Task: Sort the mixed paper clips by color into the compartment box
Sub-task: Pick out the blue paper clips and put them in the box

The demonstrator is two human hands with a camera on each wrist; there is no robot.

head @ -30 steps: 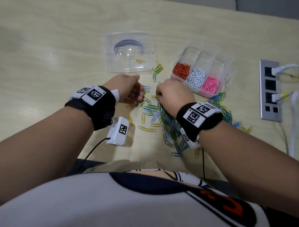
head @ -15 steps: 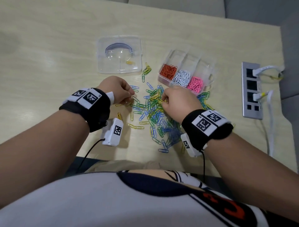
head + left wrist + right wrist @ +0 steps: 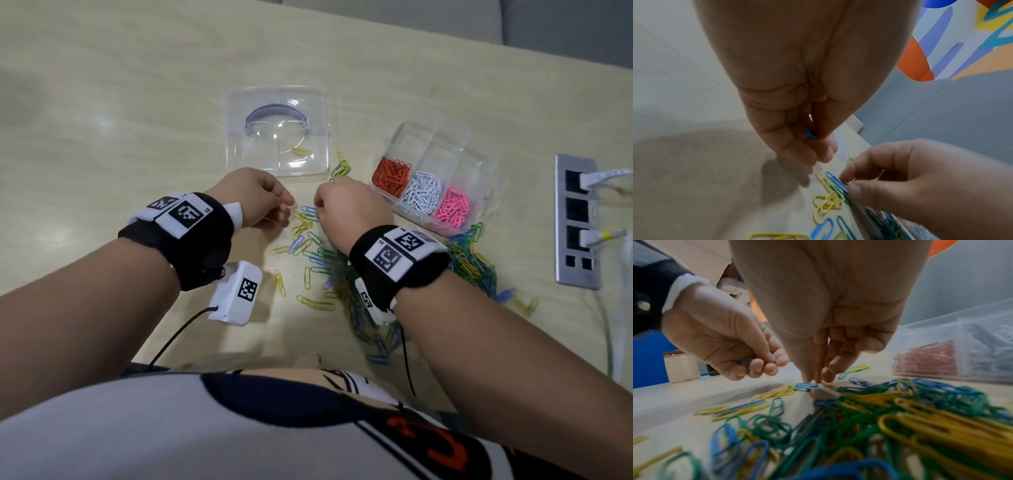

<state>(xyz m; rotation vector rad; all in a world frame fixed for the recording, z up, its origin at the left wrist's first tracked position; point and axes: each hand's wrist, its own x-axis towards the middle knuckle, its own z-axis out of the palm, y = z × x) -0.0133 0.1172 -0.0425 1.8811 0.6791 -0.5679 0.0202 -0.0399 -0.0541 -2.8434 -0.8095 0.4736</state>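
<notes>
A heap of blue, green and yellow paper clips [image 3: 329, 260] lies on the table by both hands. My left hand [image 3: 274, 209] [image 3: 813, 142] [image 3: 756, 365] is curled around blue clips [image 3: 809, 134] [image 3: 744, 361]. My right hand [image 3: 320, 205] [image 3: 813, 379] [image 3: 846, 183] has its fingertips down on a blue clip [image 3: 806, 384] [image 3: 836, 180] lying on the table, pinching at it. The clear compartment box [image 3: 455, 144] stands to the right and holds orange clips [image 3: 390, 176], white clips [image 3: 421, 193] and pink clips [image 3: 452, 209] in separate cells.
A clear lid [image 3: 277, 132] with one yellow clip on it lies behind the hands. A grey socket strip [image 3: 577, 222] with white cables sits at the right edge. More clips [image 3: 472, 260] spread to the right under my right wrist.
My right hand has moved left and away from me to a blue clip near the left hand. The left hand stays curled in about the same place.
</notes>
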